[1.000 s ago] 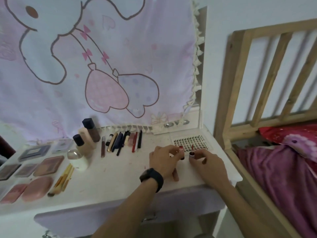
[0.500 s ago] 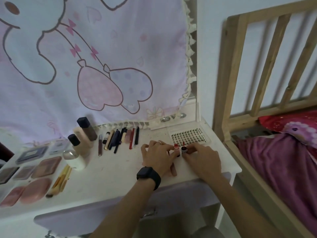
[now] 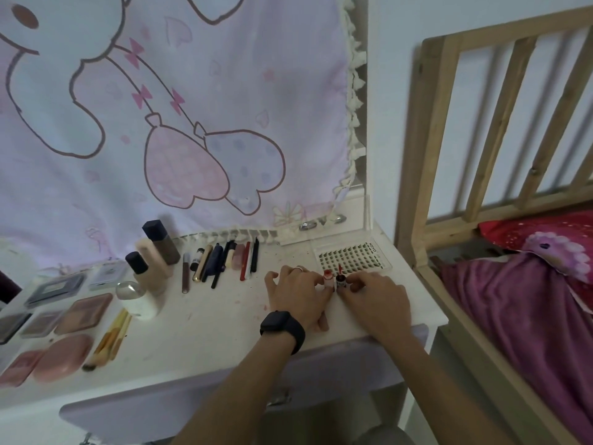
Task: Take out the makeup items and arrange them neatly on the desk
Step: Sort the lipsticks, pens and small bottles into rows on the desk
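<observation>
Closer together than a second before, the left hand pinched a red-topped lip tube and the right hand a dark-topped tube, upright at their fingertips, with pencils and palettes apparently already arranged leftward on the desk.

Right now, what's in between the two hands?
Two tubes, upright side by side: a red-topped tube pinched by the left hand and a dark tube pinched by the right hand. The head view shows it.

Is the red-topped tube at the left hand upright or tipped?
Upright: the red-topped tube stands red end up, pinched by the left hand, beside the dark tube.
</observation>
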### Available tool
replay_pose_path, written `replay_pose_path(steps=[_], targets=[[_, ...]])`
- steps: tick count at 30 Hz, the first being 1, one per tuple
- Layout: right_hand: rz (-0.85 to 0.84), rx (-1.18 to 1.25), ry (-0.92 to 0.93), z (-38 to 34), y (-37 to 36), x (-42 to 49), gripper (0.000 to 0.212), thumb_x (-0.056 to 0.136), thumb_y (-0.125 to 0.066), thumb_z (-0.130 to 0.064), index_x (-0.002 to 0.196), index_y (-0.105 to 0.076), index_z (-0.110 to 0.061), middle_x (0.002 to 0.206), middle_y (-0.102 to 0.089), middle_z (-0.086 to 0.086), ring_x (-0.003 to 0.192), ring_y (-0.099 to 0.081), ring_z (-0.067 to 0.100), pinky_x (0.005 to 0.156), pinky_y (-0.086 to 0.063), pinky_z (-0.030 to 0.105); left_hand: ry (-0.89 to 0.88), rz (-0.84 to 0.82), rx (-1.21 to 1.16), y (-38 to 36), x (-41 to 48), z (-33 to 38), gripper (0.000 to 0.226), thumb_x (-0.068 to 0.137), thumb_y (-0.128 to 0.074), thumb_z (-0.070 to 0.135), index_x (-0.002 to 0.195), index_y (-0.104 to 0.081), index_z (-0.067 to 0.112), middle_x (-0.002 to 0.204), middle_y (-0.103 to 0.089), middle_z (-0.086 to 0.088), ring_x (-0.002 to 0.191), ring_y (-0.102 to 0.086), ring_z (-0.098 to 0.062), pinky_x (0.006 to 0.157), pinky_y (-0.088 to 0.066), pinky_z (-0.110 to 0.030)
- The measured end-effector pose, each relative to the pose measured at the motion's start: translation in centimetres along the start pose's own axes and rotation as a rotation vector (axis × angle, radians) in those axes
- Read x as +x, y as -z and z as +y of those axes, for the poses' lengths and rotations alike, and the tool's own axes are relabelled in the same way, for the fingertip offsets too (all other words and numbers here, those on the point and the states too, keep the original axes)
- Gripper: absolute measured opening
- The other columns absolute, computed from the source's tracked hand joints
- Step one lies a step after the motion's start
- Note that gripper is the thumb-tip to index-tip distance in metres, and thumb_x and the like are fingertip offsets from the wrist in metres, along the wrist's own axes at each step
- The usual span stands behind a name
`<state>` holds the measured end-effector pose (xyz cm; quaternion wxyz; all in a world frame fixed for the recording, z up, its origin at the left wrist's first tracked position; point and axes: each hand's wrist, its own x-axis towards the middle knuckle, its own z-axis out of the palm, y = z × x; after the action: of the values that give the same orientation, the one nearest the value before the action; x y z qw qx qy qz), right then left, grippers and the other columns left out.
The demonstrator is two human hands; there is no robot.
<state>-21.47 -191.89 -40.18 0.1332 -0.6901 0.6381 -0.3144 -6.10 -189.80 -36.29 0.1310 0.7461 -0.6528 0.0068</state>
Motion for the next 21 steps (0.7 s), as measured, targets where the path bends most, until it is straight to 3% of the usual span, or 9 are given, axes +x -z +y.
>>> replay_pose_path(steps=[7,13,16,21], targets=[[-0.038,-0.007,0.002,-0.3,0.4,-0.3,0.032,0.087,-0.059,-0.057,0.107,-0.069,-0.034,0.102,-0.068,-0.013,0.094,-0.060,0.013,0.087,-0.045,0.037,0.008,-0.045,-0.045,1.0,-0.3,-0.6,0.037,0.089,-0.049,0.061,0.110,-0.071,0.040,0.122,-0.064,0.010,0.126,-0.045,-0.016,0.110,-0.018,-0.047],[0.034,0.173,0.019,-0.5,1.9,-3.0,0.019,0.087,-0.072,-0.032,0.104,-0.065,-0.027,0.094,-0.063,-0.011,0.089,-0.060,0.013,0.082,-0.045,0.029,0.072,0.093,-0.203,2.9,-2.4,-5.6,0.027,0.093,-0.051,0.049,0.117,-0.062,0.042,0.110,-0.062,0.019,0.119,-0.049,-0.009,0.108,-0.021,-0.039],[0.107,0.209,0.146,-2.5,1.8,-5.7,0.015,0.087,-0.073,-0.024,0.099,-0.065,-0.029,0.095,-0.064,-0.011,0.082,-0.057,0.005,0.078,-0.042,0.020,0.152,0.093,-0.166,3.0,-4.1,-10.1,0.033,0.096,-0.050,0.046,0.127,-0.057,0.040,0.128,-0.060,0.012,0.126,-0.047,-0.014,0.110,-0.026,-0.040],[-0.036,0.269,0.346,-8.2,0.0,-6.5,0.012,0.090,-0.070,-0.021,0.100,-0.068,-0.027,0.100,-0.059,-0.018,0.086,-0.055,-0.003,0.076,-0.040,0.011,0.226,0.053,-0.093,2.6,-6.2,-17.0,0.044,0.098,-0.045,0.043,0.141,-0.049,0.033,0.149,-0.047,0.003,0.137,-0.040,-0.019,0.113,-0.027,-0.038]])
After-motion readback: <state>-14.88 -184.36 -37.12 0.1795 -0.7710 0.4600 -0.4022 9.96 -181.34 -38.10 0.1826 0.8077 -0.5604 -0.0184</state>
